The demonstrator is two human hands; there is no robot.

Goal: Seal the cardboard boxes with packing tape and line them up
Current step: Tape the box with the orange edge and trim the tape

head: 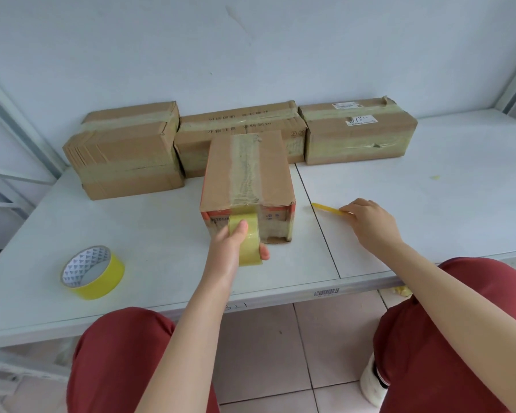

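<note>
A cardboard box (218,174) stands in the middle of the table, with a strip of tape running along its top and down its near face. My left hand (230,248) grips a roll of clear yellowish packing tape (249,245) pressed against that near face. My right hand (370,222) rests on the table to the box's right, its fingers on a yellow utility knife (328,208). Three taped boxes stand in a row against the wall: left (125,150), middle (239,120) and right (358,129).
A second tape roll (93,272), yellow with a white patterned core, lies on the table at the near left. The table's front edge (251,305) runs across just above my knees. A metal shelf frame (18,123) rises at the far left.
</note>
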